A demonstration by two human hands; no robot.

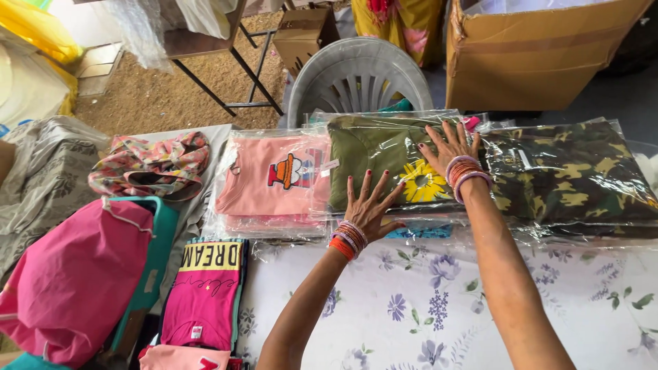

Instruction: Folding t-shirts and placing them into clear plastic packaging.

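Clearly, in the head view, both hands lay flat with fingers spread apart on an olive-green folded shirt with a yellow flower print in a clear plastic bag (384,164). The left hand (368,205) pressed its near edge, and the right hand (449,147) rested on its right part, gripping nothing. This bag sat on a white cloth with purple flowers (425,301), between a pink bagged shirt with a cartoon print (274,178) and a camouflage bagged garment (569,171). A grey plastic chair (356,75) stood behind. A magenta folded shirt (205,294) lay at the left.
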